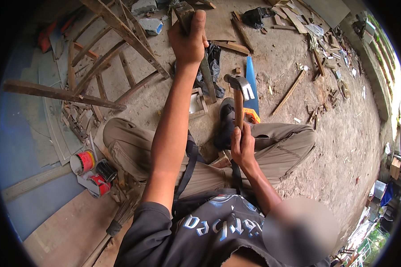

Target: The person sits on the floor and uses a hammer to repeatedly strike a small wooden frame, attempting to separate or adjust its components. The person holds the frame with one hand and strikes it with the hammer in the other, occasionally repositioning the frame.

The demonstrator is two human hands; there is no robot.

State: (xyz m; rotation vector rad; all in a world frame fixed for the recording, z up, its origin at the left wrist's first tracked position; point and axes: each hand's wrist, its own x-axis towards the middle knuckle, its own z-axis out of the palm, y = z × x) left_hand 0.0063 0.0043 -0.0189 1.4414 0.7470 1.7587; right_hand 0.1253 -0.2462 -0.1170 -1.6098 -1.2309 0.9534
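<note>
My fingers are gripping on both sides. Those of my right hand [243,144] are wrapping around the lower wooden handle of a hammer [239,107], the butt disappearing behind my palm. Its metal head is pointing away from me, above the floor, with the forked claw turning toward the right.

My left hand [188,46] is reaching far forward, its fingers curling tightly around a dark piece of wood [183,15]; one end is showing beside my upright thumb. A dark wooden bar [207,80] is emerging beyond my wrist, but my hand is covering the place between, so I cannot tell whether the two are one length.

Behind the hammer, what looks like a handsaw [251,80] is lying with its blue blade showing; the hammer is partly hiding its orange handle. Beside it, my black shoe [226,127] is peeking out past my right hand. My left forearm is standing in front of a small wooden box [196,104], leaving its full shape unclear.

To my left, a slatted wooden frame [127,35] is running out of the top of the view. A grey blur [300,231] is masking part of my right arm, and a black rim is cutting off the corners.
</note>
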